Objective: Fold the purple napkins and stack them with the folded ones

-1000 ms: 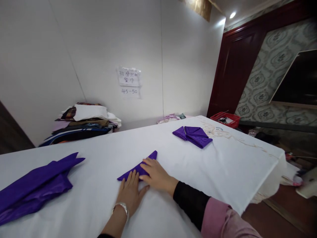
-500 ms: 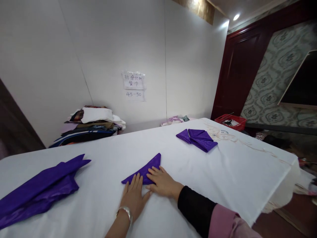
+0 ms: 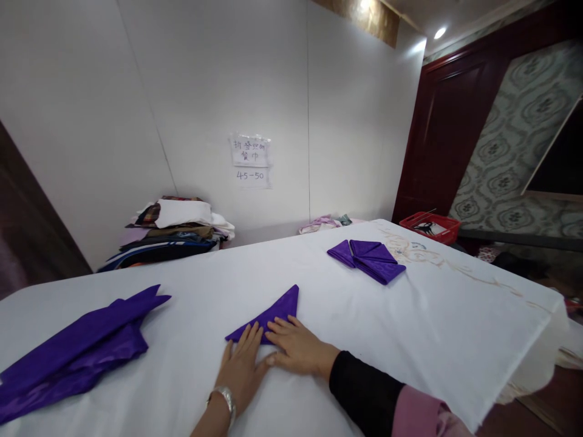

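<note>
A small triangle of folded purple cloth (image 3: 280, 308) lies on the white-draped desk (image 3: 204, 297), directly at 12 o'clock from both hands and under their fingertips. Its long axis slants from a tip at 8 o'clock to one at 2 o'clock, the long edge facing 11. Both hands touch it: the left hand (image 3: 241, 367), with a silver bracelet (image 3: 225, 400) at the wrist, rests its fingertips on the near edge towards the 8 o'clock tip, while the right hand (image 3: 298, 349) covers more, lying over the 5 o'clock corner and hiding it. The fingers of both are extended and flat, gripping nothing; the thumbs meet or nearly meet at the cloth's 6 o'clock side. At 2 o'clock, well apart, sits a folded purple cloth fan (image 3: 376, 261), with a red plastic basket (image 3: 449, 233) farther out that way. A loosely gathered length of purple fabric (image 3: 82, 349) stretches at 9 o'clock, and a stacked pile of mixed-colour clothes (image 3: 182, 233) stands at 10, beyond the desk's far edge.
</note>
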`<state>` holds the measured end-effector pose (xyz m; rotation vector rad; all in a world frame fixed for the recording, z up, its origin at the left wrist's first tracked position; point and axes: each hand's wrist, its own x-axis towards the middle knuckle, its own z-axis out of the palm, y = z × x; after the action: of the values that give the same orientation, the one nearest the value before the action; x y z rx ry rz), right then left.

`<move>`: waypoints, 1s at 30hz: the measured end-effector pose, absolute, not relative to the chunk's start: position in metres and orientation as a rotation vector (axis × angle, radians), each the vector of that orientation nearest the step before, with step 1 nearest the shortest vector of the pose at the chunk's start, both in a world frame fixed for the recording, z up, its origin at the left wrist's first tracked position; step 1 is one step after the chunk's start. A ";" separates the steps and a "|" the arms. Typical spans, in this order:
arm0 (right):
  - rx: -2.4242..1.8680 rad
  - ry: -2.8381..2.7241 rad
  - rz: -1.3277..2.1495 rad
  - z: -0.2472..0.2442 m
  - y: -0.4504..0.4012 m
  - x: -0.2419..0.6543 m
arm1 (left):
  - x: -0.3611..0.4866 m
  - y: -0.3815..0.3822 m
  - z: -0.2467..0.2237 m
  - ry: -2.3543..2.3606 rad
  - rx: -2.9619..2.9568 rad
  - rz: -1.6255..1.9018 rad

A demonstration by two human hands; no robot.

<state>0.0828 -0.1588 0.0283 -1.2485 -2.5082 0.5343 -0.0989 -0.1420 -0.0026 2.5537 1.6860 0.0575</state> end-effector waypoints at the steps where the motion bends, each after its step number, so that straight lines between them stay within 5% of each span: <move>1: -1.248 -2.509 0.531 0.028 -0.159 0.083 | -0.102 -0.141 -0.002 1.709 2.538 0.062; 11: -1.208 -2.509 0.543 0.025 -0.159 0.086 | -0.132 -0.127 0.000 1.961 2.394 0.003; 21: -1.183 -2.470 0.518 0.019 -0.158 0.086 | -0.135 -0.116 0.006 1.935 2.373 0.525; 30: -1.184 -2.403 0.498 0.018 -0.158 0.086 | -0.134 -0.119 0.011 1.932 2.264 0.548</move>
<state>0.0864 -0.1585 0.0184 -1.1839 -2.4028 0.4979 -0.1338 -0.1193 0.0115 2.2637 1.9323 0.5482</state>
